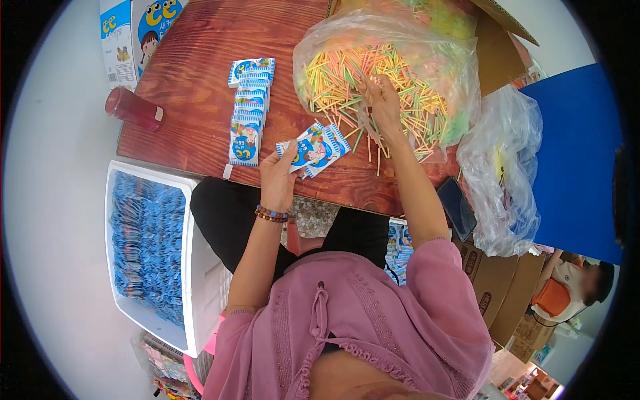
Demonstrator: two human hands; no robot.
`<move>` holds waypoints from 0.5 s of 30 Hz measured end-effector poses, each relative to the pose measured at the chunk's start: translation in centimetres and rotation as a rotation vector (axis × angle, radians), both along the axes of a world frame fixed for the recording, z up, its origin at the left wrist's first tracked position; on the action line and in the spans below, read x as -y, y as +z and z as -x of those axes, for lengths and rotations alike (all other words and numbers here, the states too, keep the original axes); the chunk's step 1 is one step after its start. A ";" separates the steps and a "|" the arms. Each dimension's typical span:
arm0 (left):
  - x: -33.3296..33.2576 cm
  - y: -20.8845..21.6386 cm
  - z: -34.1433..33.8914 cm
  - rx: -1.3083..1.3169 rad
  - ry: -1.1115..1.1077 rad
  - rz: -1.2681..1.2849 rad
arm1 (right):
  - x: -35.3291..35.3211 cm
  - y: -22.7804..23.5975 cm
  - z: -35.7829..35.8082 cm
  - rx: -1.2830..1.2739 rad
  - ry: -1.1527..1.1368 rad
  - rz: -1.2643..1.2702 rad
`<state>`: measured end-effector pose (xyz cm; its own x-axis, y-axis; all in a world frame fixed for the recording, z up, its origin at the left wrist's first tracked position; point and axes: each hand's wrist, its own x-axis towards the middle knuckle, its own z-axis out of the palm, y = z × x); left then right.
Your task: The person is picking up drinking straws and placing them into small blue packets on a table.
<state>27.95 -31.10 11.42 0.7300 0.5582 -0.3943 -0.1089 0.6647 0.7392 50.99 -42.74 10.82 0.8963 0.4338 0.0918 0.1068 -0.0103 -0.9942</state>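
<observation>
My left hand (279,175) is closed on a few small blue-and-white packets (313,152), fanned out over the table's near edge. Farther right, my right hand (383,107) reaches into a clear plastic bag (313,33) full of thin, short sticks (333,67) in yellow, pink, orange and green. Its fingers are bent together among the sticks; whether any are pinched is too small to make out. Left of the bag, a row of overlapping blue-and-white packets (248,113) lies on the red-brown wooden table (200,80).
A dark red jar (133,109) lies near the table's left edge, with printed boxes (119,47) behind. Below it, a white bin (190,267) holds many blue packets. A phone (457,207), a crumpled clear bag (503,153) and cardboard boxes (510,287) are at right. Another person (567,293) sits beyond.
</observation>
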 end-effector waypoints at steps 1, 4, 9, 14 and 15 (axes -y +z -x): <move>0.0 0.0 -0.1 0.002 -0.008 0.007 | 0.1 0.2 -0.6 -0.029 0.014 -0.019; 0.2 0.5 -0.2 0.005 0.036 0.062 | 0.6 0.6 -2.4 -0.140 -0.012 -0.338; 0.0 1.6 -1.0 0.113 0.048 0.143 | 0.4 3.8 0.6 -0.488 0.106 -0.846; 0.7 1.7 -2.3 0.252 -0.027 0.177 | -1.2 7.0 6.8 -0.413 0.156 -0.995; 0.9 1.7 -2.5 0.256 -0.029 0.198 | -1.5 7.4 7.6 -0.358 0.159 -1.005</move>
<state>30.41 -31.98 13.16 0.8339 0.4669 -0.2944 -0.2540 0.7982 0.5463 43.38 -41.28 18.19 0.8819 0.4195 0.2150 -0.2635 0.8169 -0.5132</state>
